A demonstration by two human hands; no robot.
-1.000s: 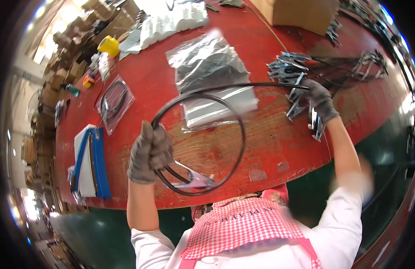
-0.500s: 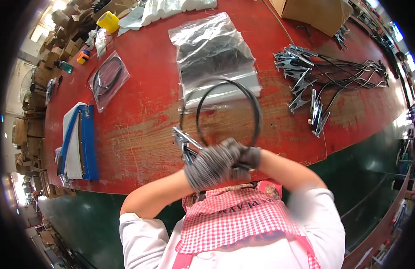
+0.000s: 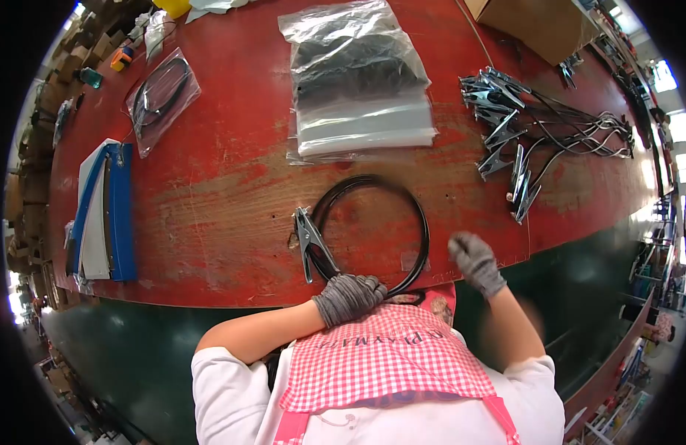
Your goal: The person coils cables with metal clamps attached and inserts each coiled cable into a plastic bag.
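Note:
A black cable coiled into a loop (image 3: 421, 222) lies on the red table (image 3: 232, 178) near its front edge. A metal clamp (image 3: 309, 241) sits at the loop's left end. My left hand (image 3: 349, 297), in a grey knit glove, grips the bottom of the coil at the table edge. My right hand (image 3: 476, 261), also gloved, hangs just right of the coil, off the cable, with its fingers loosely curled and nothing in it.
A stack of clear plastic bags (image 3: 361, 81) lies beyond the coil. A pile of clamps with cables (image 3: 535, 133) is at the right. A bagged cable (image 3: 159, 96) and a blue-and-white tool (image 3: 105, 211) lie at the left. A cardboard box (image 3: 539, 22) stands at the back.
The coil, held up in both hands before, now lies flat on the table. My right hand has come off it and moved right. My left hand still holds the coil's near side.

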